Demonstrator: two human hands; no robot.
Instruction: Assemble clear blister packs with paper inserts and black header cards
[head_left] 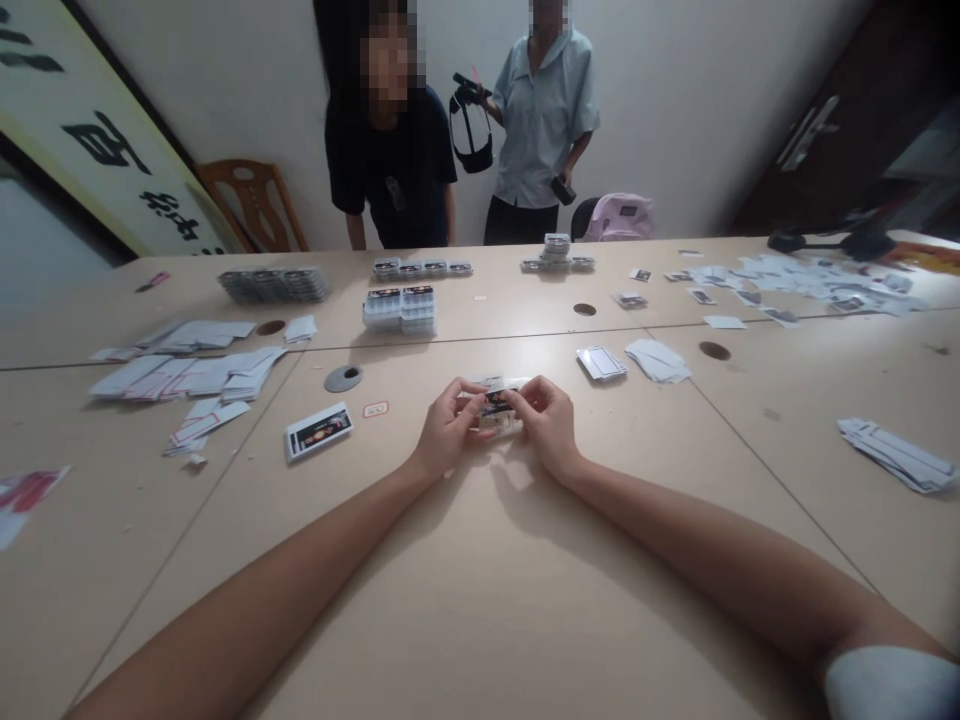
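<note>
- The desk is a set of pale tabletops pushed together, with round cable holes; it fills the view from 6 o'clock up to the far wall.
- Two people stand at 12 o'clock behind the far edge; one wears a dark top, the other a pale blue shirt and holds a strapped black device.
- A wooden chair stands at 10 o'clock against the wall; a pink bag sits at 1 o'clock.
- Loose white cards are fanned out at 9 to 10 o'clock; more are scattered at 2 o'clock; a small heap lies at 3 o'clock.
- Stacks of clear cases stand at 11 o'clock, just beyond the middle seam.
- A printed card lies flat at 9 o'clock of the hands, near but apart from them.
- The left hand and the right hand are brought together at the centre; both pinch the small clear case, one at each end.
- The small clear case is held just above the desk between the fingertips; its long axis runs 9 to 3 o'clock, straight across the body; each hand lies equally near, the left at its 9 o'clock end, the right at its 3 o'clock end; a dark printed insert shows inside it.
</note>
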